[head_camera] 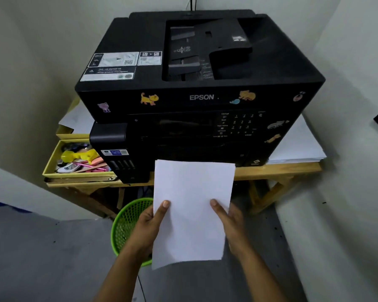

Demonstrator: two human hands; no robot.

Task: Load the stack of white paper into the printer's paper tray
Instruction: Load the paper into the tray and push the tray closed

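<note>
The paper (191, 211) sits low in the centre of the frame, held out in front of the printer (196, 83), its far edge overlapping the machine's lower front. The left hand (150, 223) pinches the left edge, thumb on top; the right hand (228, 219) pinches the right edge the same way, so both are clamped on the sheets, one at each side. No open tray shows on the printer's front; the paper covers part of it, so I cannot tell where the slot is. Judging from here, the tray needs to be out first. Then keep the stack square and level, edges flush, and feed the far edge in straight. Beyond the printer: a wooden table (282, 168), a yellow box (52, 162) of odds and ends at left, a green bin (127, 225) below.
</note>
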